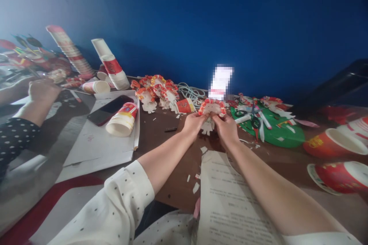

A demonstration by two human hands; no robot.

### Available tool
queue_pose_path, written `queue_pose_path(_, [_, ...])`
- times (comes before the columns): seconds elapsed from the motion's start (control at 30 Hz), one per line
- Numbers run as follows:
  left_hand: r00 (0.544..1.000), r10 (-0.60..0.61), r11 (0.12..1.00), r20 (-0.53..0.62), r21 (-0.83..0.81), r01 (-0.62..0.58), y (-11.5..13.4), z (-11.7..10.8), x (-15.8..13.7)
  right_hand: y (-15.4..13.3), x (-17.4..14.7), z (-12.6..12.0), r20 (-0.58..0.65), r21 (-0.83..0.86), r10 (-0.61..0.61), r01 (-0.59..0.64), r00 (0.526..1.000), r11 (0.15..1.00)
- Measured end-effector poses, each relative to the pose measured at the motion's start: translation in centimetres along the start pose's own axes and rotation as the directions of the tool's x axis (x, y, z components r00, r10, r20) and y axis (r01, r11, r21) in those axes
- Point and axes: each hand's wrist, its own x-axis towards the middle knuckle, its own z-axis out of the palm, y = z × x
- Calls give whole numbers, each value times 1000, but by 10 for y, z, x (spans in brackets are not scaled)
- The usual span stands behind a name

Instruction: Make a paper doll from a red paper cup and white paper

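Note:
Between both hands is a paper figure (212, 108), white in the body with a red and orange looped fringe round its top. My left hand (194, 122) pinches its left side, and my right hand (225, 125) grips the right side, thumbs close together at the middle. The white lower part, cut into short legs, hangs below the thumbs. A lit phone screen (221, 82), partly blurred out, stands upright just behind the figure. Left of my hands lies a pile of similar paper figures (158, 92), with a red and yellow cup piece (184, 105) beside it.
A green mat (287, 136) holds scissors (255, 122), markers (264, 120) and paper scraps. Paper cups (335, 142) lie at the right. Nested cups (122, 120) and a dark phone (110, 110) rest on a white folder (94, 141). Printed sheets (227, 199) lie before me. A co-worker's hand (44, 92) is at left.

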Motion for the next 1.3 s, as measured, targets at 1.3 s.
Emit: queue_pose_path(1.3, [999,34,995,0,89,-34,-2,-1,-1,-6,1,1,20,66,169,-170,985,983])
